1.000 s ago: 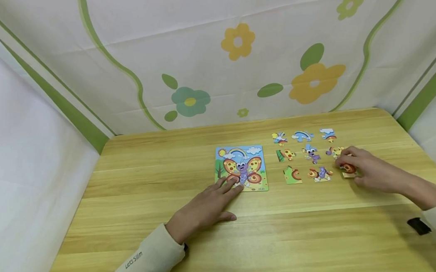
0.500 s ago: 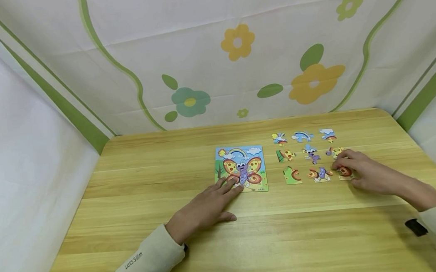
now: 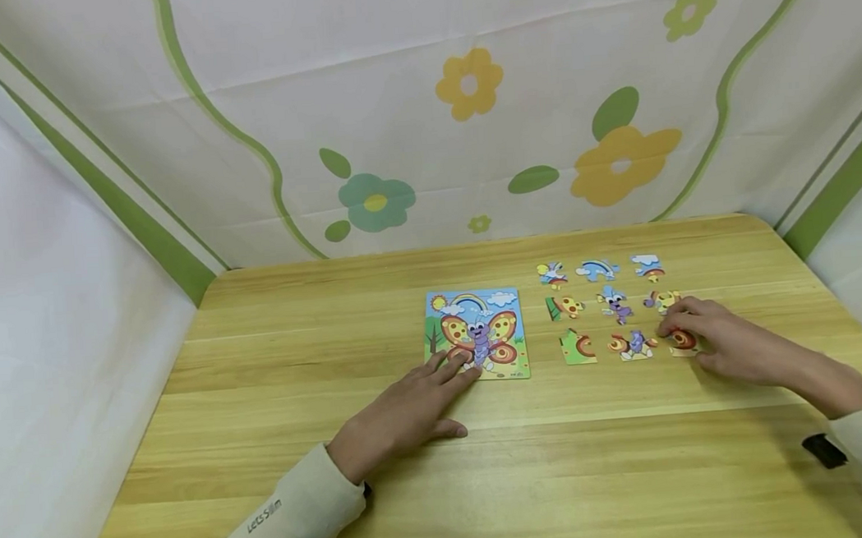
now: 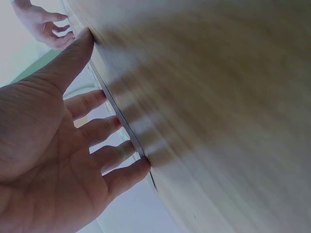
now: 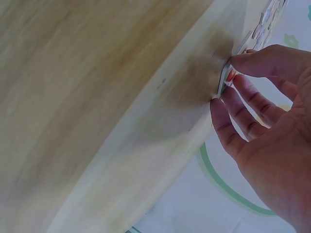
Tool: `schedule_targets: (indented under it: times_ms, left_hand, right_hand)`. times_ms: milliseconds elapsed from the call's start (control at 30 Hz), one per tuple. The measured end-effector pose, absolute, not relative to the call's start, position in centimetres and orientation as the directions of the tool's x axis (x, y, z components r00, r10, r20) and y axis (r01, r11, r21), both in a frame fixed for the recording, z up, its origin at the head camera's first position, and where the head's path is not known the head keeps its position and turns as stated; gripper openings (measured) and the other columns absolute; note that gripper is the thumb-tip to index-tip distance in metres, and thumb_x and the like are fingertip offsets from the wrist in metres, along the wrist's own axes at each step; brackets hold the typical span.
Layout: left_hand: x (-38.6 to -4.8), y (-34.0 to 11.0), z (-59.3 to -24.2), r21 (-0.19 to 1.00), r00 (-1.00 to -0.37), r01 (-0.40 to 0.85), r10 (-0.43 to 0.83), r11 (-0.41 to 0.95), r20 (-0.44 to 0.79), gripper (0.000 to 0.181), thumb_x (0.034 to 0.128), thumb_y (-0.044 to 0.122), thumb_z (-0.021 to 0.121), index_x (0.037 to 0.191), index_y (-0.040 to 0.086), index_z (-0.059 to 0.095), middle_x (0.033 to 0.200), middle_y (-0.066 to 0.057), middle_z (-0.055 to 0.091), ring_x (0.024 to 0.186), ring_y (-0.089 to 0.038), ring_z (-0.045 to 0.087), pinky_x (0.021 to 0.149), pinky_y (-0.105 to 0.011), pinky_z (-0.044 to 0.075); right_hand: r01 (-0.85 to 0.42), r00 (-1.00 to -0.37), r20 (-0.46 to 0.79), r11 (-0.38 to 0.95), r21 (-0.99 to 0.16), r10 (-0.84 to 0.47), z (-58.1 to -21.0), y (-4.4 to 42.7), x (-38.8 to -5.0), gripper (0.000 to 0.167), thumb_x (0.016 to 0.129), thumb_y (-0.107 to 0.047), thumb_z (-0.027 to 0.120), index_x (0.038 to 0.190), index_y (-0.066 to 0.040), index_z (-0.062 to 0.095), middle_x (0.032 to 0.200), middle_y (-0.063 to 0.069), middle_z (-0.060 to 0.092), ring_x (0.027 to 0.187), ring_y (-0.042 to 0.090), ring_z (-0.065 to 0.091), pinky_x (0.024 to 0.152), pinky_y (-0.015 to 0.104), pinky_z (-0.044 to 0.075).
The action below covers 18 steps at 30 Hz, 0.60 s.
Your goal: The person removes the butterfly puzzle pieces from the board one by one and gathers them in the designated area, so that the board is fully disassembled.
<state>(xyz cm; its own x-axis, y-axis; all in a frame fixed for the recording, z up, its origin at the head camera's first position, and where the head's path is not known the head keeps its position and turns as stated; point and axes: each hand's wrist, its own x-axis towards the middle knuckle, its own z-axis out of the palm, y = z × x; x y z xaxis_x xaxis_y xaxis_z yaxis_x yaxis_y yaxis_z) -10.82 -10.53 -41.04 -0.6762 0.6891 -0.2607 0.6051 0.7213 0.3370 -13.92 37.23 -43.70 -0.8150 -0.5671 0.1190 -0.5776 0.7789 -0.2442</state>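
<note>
On the wooden table lies a square butterfly picture card (image 3: 474, 312). My left hand (image 3: 409, 402) rests on its lower left part, fingers extended and thumb on the tabletop. To the right, several jigsaw pieces are laid in separated rows. My right hand (image 3: 735, 342) pinches the front right jigsaw piece (image 3: 682, 340), which shows a red and orange wing, between thumb and fingers. In the right wrist view that piece (image 5: 230, 75) sits low against the table, its edge at my thumb. Beside it are the purple body piece (image 3: 636, 344) and, behind, a yellow wing piece (image 3: 663, 300), partly near my fingers.
Other pieces stand apart: a rainbow piece (image 3: 598, 269), a cloud piece (image 3: 647, 267), a face piece (image 3: 615, 305) and a green corner piece (image 3: 578, 348). A white flowered cloth (image 3: 407, 122) hangs behind the table (image 3: 295, 343).
My right hand has shifted slightly left with the red wing piece, bringing it closer to the purple body piece, and has since stayed there. My left hand has not moved.
</note>
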Motion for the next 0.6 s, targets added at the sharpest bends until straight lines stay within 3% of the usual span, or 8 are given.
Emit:
schedule_targets:
  times_ms: [467, 600]
  left_hand:
    - [-10.82, -10.56, -41.05, 0.319, -0.675, 0.618, 0.693, 0.718, -0.253, 0.079, 0.1002, 0.045, 0.067, 0.166, 0.017, 0.033, 0.174, -0.011, 0.024, 0.161, -0.040, 0.022, 0.127, -0.054, 0.029]
    - [-10.79, -10.56, -41.00, 0.302, -0.674, 0.627, 0.694, 0.718, -0.252, 0.079, 0.1001, 0.046, 0.067, 0.166, 0.017, 0.033, 0.175, -0.011, 0.024, 0.161, -0.041, 0.023, 0.127, -0.053, 0.030]
  right_hand:
    - [-0.608, -0.794, 0.152, 0.765, -0.213, -0.589, -43.86, 37.18, -13.90, 0.067, 0.060, 0.025, 0.077, 0.109, -0.020, 0.072, 0.116, -0.002, 0.064, 0.106, 0.023, 0.059, 0.085, 0.033, 0.048]
    - [-0.619, -0.785, 0.196, 0.759, -0.200, -0.588, -43.80, 36.65, -14.01, 0.063, 0.061, 0.021, 0.082, 0.111, -0.016, 0.072, 0.116, 0.001, 0.067, 0.104, 0.024, 0.060, 0.082, 0.034, 0.049]
